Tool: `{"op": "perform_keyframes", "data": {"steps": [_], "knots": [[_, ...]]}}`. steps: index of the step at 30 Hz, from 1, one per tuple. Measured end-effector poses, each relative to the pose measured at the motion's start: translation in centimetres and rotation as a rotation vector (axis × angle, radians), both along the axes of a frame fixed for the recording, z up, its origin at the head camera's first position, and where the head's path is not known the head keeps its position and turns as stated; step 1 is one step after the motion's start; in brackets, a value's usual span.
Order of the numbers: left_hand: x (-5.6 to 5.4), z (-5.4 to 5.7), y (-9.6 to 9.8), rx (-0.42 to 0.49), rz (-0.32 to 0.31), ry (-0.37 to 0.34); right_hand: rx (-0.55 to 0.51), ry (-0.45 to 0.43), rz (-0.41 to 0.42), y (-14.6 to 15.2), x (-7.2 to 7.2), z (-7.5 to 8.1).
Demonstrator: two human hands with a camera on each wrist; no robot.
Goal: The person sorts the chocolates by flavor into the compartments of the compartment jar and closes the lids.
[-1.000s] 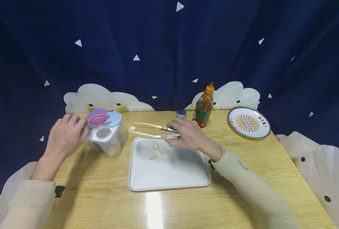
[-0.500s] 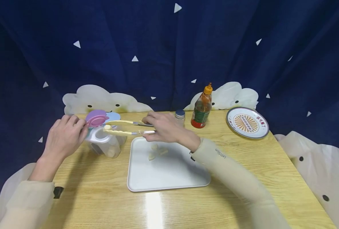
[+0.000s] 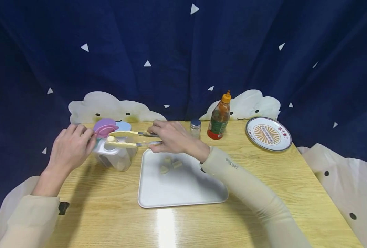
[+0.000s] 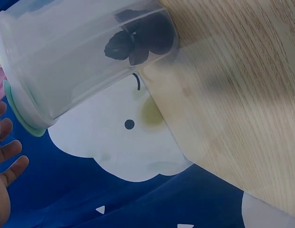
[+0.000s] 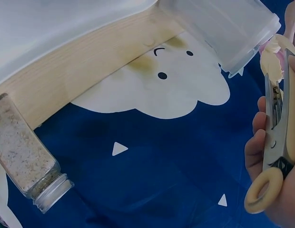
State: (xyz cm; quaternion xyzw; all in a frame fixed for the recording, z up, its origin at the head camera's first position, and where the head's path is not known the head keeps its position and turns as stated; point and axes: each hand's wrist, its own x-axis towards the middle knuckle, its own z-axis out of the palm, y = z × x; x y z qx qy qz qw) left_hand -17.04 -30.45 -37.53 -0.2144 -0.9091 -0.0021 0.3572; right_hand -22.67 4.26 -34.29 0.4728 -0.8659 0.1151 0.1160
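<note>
held open from one side, reached over from the other

the left hand [image 3: 68, 148] seems to pinch the edge of the raised pink lid [image 3: 105, 131], its grip closed there, probably because the flap could otherwise drop back over the container's round mouth [image 3: 108, 147]. that hold may also steady the light, clear-walled container [image 3: 121, 161] on the counter [image 3: 109, 213].

the right hand [image 3: 174, 137] wraps the tongs [image 3: 129, 145] well back from their tips, its grip curled round them while the two arms stand a little apart; this likely keeps the hand clear of the opening. the pale round piece [image 3: 111, 139] sits at those tips, above the mouth; whether both arms press it is hard to tell. three more pale pieces [image 3: 177, 164] lie on the tray [image 3: 158, 193] just beside the container, seemingly placed for a short carry.

a second ago the tongs and the piece were just right of the container, by the tray's corner; now they have come left to the opening. the left hand and the lid look unchanged.
</note>
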Motion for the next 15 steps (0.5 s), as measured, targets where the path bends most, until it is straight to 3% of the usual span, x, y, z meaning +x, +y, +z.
{"op": "perform_keyframes", "data": {"steps": [9,15], "knots": [[0.0,-0.1,-0.2,0.001,-0.013,0.027,0.004,0.016,-0.011,0.2,0.1,0.0],[-0.1,-0.1,0.0,0.0,-0.023,0.046,-0.016,0.028,-0.024,1.8,0.6,0.3]]}}
